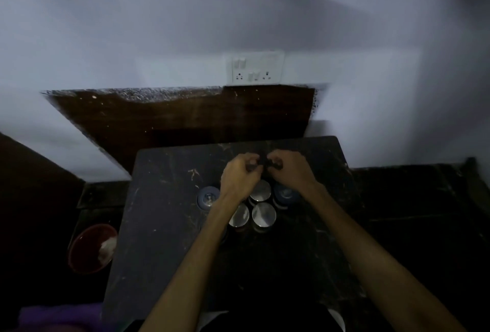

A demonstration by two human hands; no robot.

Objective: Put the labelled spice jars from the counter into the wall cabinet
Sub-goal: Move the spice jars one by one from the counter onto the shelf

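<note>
Both hands, left (240,172) and right (287,168), pinch a small dark object (263,163) beyond clustered jars (261,190), seemingly readying it before shelving.

Both hands meet above a dark counter (164,225), the left hand (240,174) and right hand (287,170) pinching a small dark object (263,164) between them, over a cluster of steel-lidded spice jars (262,213) and two blue-lidded jars (208,196).
</note>
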